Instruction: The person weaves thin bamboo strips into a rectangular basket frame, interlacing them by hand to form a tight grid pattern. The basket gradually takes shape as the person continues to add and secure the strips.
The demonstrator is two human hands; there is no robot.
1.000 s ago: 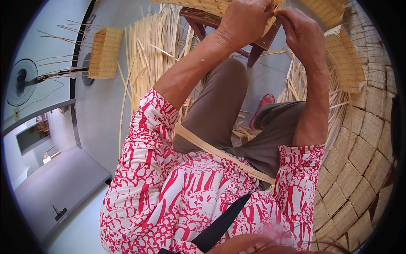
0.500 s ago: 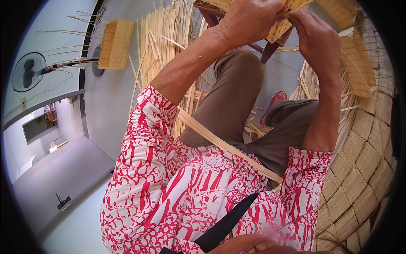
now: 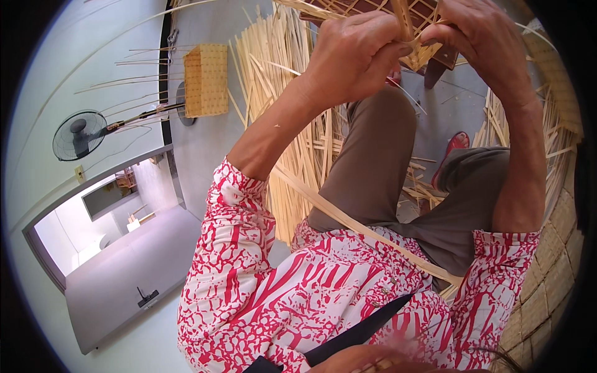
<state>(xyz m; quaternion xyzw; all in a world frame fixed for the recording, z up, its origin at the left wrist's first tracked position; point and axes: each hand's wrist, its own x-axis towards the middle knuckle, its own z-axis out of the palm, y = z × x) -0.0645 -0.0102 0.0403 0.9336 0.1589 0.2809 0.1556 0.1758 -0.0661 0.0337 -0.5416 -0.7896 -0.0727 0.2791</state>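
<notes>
A pale woven bamboo piece [image 3: 415, 59] rests on the dark reddish wooden stool [image 3: 441, 59] at the top centre. My left hand [image 3: 360, 56] is closed on an upright bamboo strip [image 3: 402, 18] at this piece, thumb and fingers pressed together. Just to its right, my right hand [image 3: 479, 53] has its thumb and fingers bent round the edge of the same woven piece, partly out of sight. A long flat bamboo strip [image 3: 354, 224] lies across my lap, over trousered legs.
Heaped loose strips [image 3: 267, 81] lie left of my legs, others [image 3: 491, 118] at the right. A woven basket [image 3: 205, 79] with sticking-out strips stands by a fan [image 3: 79, 133]. Woven mats [image 3: 547, 273] fill the right side; a pale door [image 3: 124, 280] is at lower left.
The whole view has shifted rightward. Both hands have changed grip at the woven piece, the left thumb now lower, and an upright strip now shows between them.
</notes>
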